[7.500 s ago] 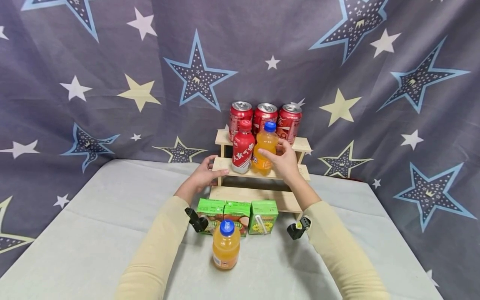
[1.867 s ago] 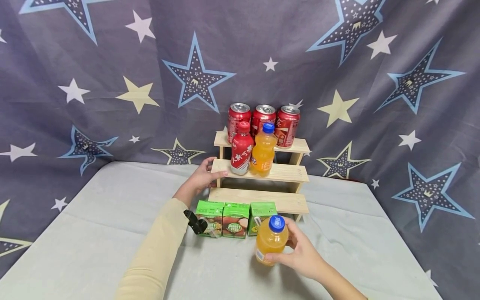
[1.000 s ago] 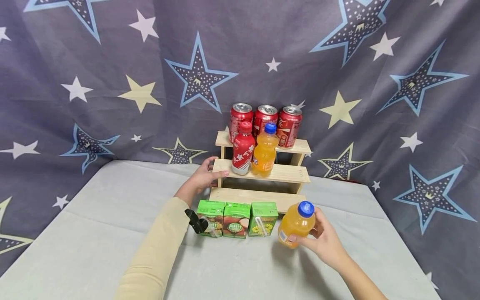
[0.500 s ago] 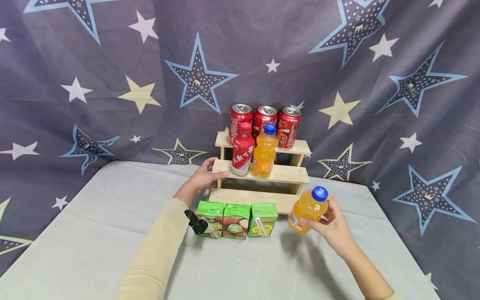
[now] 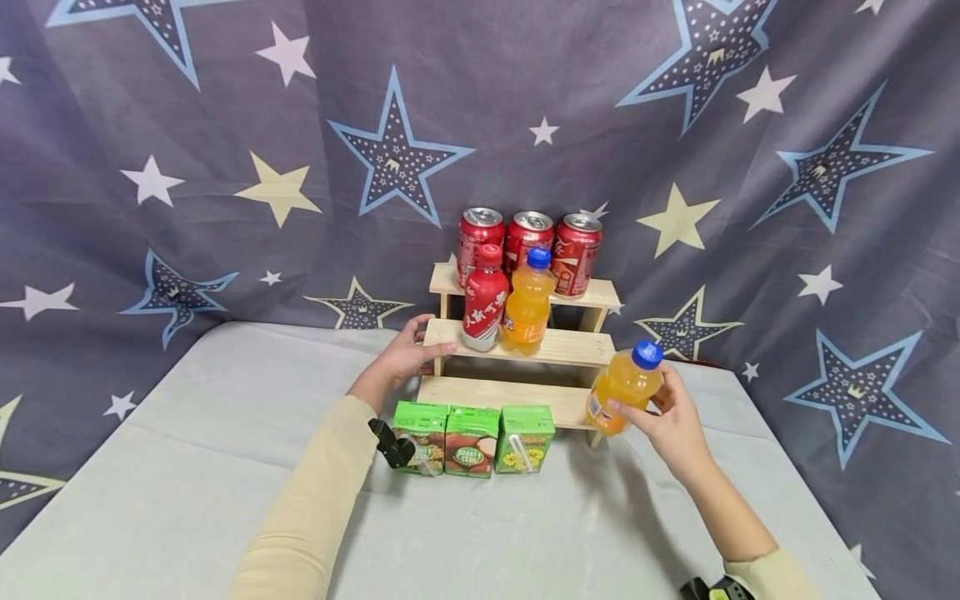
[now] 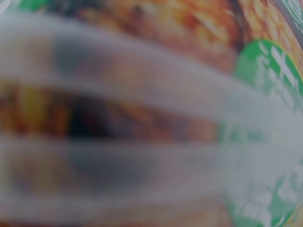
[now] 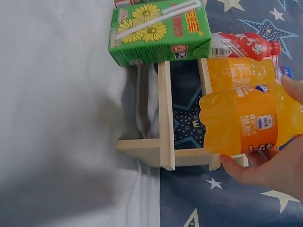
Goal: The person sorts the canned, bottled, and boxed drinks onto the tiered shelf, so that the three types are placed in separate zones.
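My right hand (image 5: pixel 672 423) holds an orange soda bottle (image 5: pixel 626 383) with a blue cap, tilted, off the table by the right end of a three-step wooden display stand (image 5: pixel 510 392). In the right wrist view, fingers and thumb wrap the bottle (image 7: pixel 246 118). My left hand (image 5: pixel 405 357) grips the left end of the middle step, thumb on top; its other fingers are partly hidden. On that step stand a red-and-white bottle (image 5: pixel 485 300) and a second orange soda bottle (image 5: pixel 528 304). The left wrist view shows only a blurred straw against a juice carton (image 6: pixel 265 71).
Three red cans (image 5: pixel 576 254) stand on the top step. Three green juice cartons (image 5: pixel 471 442) stand in a row on the table before the bottom step. Behind the pale table cloth (image 5: pixel 187 467) hangs a grey curtain (image 5: pixel 510 67) with stars.
After setting the first orange bottle on the middle step, my right hand took the second from the table. It has carried it right, then up toward the stand. My left hand keeps its place.
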Motion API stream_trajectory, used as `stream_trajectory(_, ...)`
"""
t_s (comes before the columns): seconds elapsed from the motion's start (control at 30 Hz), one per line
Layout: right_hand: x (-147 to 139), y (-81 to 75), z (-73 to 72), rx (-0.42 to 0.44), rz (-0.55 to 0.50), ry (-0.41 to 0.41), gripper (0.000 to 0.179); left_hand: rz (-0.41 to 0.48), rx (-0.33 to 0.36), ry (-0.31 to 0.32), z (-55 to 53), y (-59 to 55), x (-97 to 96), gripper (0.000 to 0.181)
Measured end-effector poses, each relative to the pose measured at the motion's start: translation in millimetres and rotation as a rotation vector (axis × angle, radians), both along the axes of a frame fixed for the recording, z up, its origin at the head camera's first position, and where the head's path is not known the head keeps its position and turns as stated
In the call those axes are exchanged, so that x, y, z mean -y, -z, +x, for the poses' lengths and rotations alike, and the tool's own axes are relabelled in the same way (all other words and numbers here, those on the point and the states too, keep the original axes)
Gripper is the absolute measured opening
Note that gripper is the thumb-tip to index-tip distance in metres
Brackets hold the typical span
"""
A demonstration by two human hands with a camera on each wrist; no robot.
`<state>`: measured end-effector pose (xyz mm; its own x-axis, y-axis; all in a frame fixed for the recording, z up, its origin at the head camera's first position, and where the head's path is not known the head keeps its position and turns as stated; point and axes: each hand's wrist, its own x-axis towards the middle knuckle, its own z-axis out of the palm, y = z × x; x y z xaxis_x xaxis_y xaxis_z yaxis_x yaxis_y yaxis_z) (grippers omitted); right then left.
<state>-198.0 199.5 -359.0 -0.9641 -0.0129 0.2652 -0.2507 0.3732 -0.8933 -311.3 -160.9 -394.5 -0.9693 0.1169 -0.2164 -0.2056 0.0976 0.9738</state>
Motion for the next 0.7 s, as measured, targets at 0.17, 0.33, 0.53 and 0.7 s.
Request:
stream_trajectory(0.17,3.0,-5.6,-11.5,0.044,0.008,0.022,0.071,-0.014,-0.007,-0.001,-0.1,0.1,-0.6,0.085)
stream_trajectory(0.33,6.1,-8.3,-24.1,0.064,-0.017,0.029,0.076,-0.008,-0.008,0.006,1.0,-2.1,-0.6,0.085)
stream_trajectory(0.53,9.5,-10.4,-37.6,0.051,-0.043,0.026,0.076,-0.008,0.005,0.007,-1.3,-0.6,-0.6,0.085)
stream_trajectory(0.7,14.5,-14.6,-45.8,0.041,-0.079,0.031,0.074,-0.021,-0.031,0.013,-5.9,8.0,2.2,0.09)
